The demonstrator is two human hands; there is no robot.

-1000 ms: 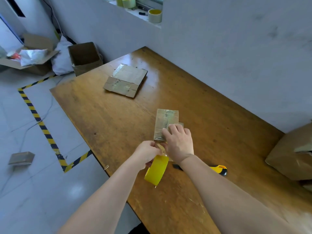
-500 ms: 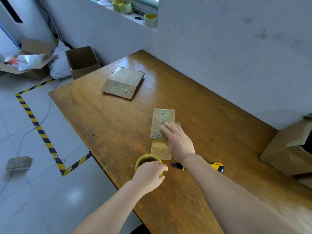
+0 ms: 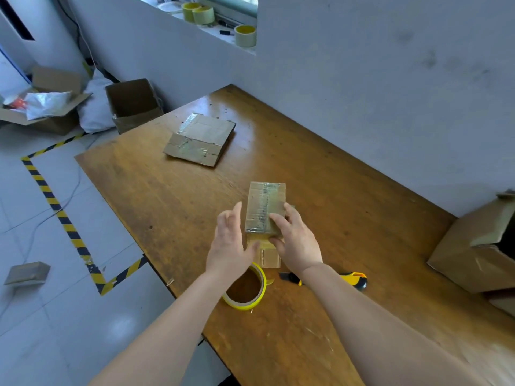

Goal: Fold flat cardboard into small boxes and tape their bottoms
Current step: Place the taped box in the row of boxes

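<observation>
A small cardboard box [image 3: 264, 207] stands on the wooden table [image 3: 172, 196] with its taped bottom facing up. My right hand [image 3: 295, 240] grips its near right edge, fingers on top and thumb on the near side. My left hand [image 3: 230, 243] hovers just left of the box, fingers straight and spread, holding nothing. A yellow tape roll [image 3: 245, 291] lies flat on the table under my left wrist. A yellow and black utility knife [image 3: 351, 280] lies to its right, partly hidden by my right forearm.
A flat stack of taped cardboard [image 3: 199, 139] lies at the far end of the table. A large brown box [image 3: 473, 252] sits at the right edge. Open cartons [image 3: 131, 103] and a white bag are on the floor at far left. Tape rolls [image 3: 245, 36] stand on the sill.
My left hand set the tape roll down flat on the table, let go of it and rose beside the box. My right hand stayed on the box.
</observation>
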